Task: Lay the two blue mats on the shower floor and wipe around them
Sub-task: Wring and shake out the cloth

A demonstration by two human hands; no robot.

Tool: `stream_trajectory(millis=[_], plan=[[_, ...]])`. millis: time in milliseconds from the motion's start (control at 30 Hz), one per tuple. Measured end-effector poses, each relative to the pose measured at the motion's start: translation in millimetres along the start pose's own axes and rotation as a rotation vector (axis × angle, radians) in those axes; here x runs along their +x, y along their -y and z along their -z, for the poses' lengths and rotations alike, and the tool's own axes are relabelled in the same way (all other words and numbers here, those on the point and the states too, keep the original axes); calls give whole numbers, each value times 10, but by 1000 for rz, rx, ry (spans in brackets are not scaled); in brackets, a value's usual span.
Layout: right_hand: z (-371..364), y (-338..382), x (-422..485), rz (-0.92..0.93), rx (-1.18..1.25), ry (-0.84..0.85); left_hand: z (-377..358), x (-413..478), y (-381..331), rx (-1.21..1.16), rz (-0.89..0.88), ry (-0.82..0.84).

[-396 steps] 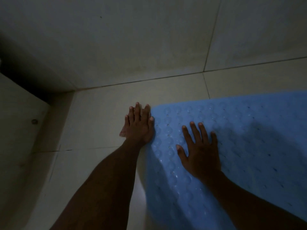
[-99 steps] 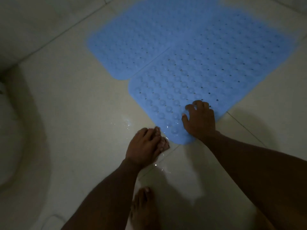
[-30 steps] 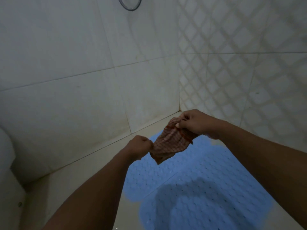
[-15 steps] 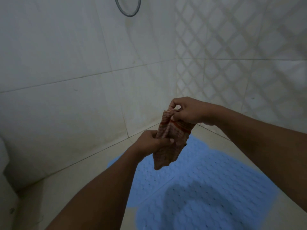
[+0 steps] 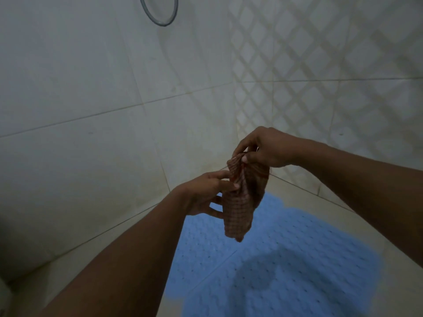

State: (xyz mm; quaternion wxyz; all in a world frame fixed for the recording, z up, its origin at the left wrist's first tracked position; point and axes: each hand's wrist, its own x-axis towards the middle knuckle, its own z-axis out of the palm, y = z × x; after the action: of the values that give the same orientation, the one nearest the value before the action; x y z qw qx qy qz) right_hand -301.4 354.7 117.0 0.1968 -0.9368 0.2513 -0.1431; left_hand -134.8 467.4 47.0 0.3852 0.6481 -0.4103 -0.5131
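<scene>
Left hand [image 5: 203, 195] looser on cloth [image 5: 240, 209] (right hand [image 5: 267, 147] atop)

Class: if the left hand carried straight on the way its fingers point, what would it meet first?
The checked cloth, which hangs pinched in the right hand. The left hand has its fingertips touching the cloth's near edge.
</scene>
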Motion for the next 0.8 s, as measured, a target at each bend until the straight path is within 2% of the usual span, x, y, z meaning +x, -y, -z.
stream_trajectory(millis=[167, 300, 433, 667, 800], plan=[[420, -95, 101, -82, -41, -69, -85, 215, -308, 78, -64, -144], [1384, 50, 218, -167, -89, -12, -55, 203, -1190, 126, -99, -212], [2850, 374, 343, -222, -111, 93, 0, -30, -2734, 303, -208, -205], [5820, 1103, 318, -339, -224, 213, -298, -786, -5746, 344, -253, -38], [7347, 1395, -23, -431, -274, 205, -671, -1198, -7260, 487, -240, 133]])
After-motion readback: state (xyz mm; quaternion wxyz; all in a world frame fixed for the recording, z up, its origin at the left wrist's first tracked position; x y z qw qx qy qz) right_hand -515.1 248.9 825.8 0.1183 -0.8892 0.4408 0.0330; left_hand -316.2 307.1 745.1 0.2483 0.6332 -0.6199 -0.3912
